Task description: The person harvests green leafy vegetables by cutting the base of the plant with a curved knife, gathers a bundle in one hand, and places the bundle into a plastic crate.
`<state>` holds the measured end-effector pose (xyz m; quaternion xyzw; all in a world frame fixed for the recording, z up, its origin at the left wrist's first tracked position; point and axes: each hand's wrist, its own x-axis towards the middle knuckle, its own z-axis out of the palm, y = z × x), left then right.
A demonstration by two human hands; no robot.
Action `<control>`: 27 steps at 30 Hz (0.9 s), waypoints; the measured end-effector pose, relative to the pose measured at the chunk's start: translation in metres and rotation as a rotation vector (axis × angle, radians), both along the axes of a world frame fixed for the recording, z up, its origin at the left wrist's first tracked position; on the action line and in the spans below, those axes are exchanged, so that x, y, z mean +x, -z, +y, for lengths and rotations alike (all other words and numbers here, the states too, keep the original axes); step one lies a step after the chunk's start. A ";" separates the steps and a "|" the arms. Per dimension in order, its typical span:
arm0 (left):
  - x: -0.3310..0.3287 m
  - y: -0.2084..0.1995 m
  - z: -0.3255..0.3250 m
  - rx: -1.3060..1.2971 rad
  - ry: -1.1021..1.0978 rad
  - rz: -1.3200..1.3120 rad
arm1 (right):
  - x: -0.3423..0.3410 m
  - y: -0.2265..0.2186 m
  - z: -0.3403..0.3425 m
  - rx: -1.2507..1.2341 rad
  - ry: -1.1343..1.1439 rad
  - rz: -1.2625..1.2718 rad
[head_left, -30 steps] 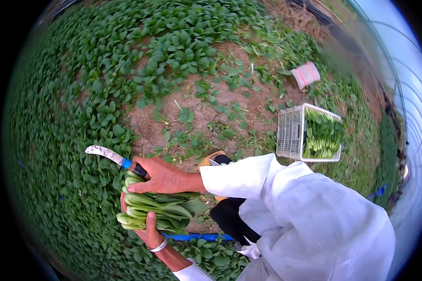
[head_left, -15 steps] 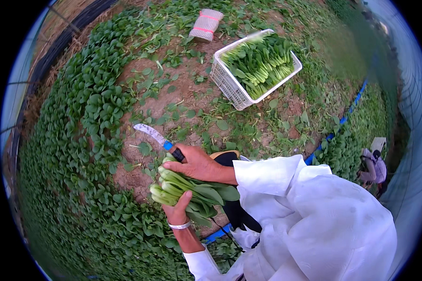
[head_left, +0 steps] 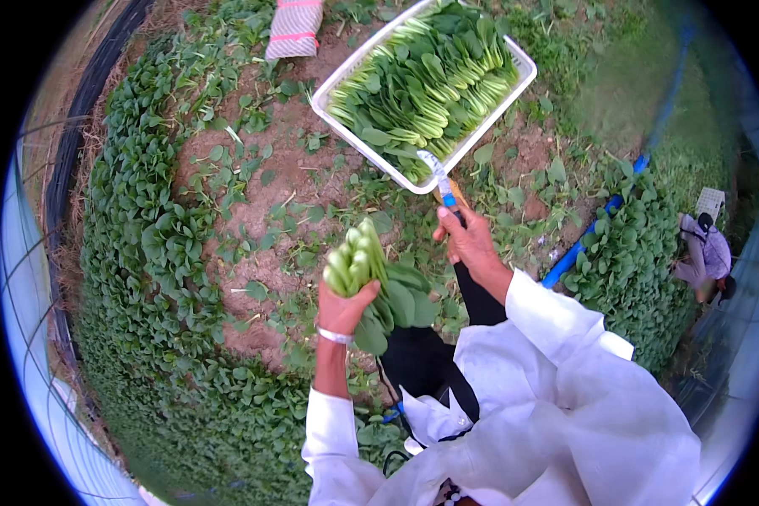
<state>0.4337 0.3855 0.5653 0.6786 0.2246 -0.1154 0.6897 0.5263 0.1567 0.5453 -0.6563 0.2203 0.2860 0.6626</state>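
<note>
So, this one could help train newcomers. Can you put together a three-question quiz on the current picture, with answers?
1. True or false: the right hand grips a knife with a blue band.

2. What does the left hand hold? A) a blue pipe; B) a bunch of leafy greens; C) nothing.

3. Fill in the blank: in the picture, the pink-banded bundle lies to the ____ of the white crate.

Key: 1 true; 2 B; 3 left.
</note>
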 end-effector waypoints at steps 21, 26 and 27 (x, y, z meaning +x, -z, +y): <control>0.332 0.333 -0.035 1.078 1.698 -1.078 | 0.005 0.102 -0.085 -0.047 0.648 0.352; 0.347 0.347 -0.023 1.080 1.794 -1.088 | -0.005 0.114 -0.063 0.021 0.732 0.365; 0.346 0.344 -0.019 1.090 1.847 -1.059 | -0.007 0.111 -0.058 0.017 0.734 0.370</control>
